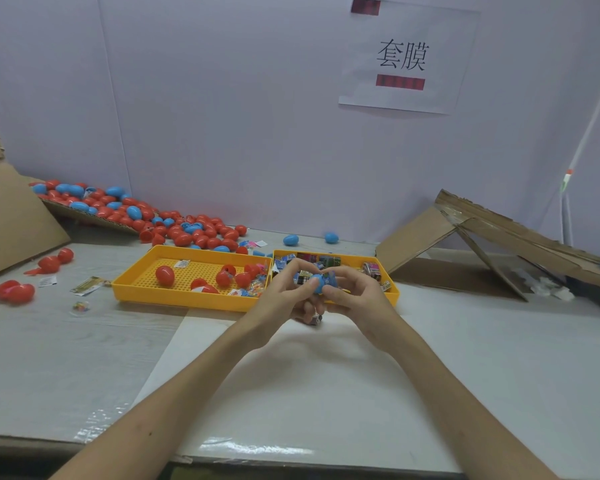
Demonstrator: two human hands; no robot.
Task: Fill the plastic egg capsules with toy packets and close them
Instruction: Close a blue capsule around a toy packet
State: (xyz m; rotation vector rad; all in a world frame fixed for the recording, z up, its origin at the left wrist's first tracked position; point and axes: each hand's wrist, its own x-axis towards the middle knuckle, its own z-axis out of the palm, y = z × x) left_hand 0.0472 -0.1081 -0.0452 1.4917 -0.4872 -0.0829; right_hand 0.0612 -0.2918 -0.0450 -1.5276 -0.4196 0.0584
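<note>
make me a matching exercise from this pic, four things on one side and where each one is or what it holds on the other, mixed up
Column one:
1. blue egg capsule
2. left yellow tray
3. right yellow tray
4. paper sign

Column two:
A. hangs on the back wall
B. holds loose red egg capsules
C. held between the left hand and the right hand
D. holds toy packets

Pairs: 1-C, 2-B, 3-D, 4-A
</note>
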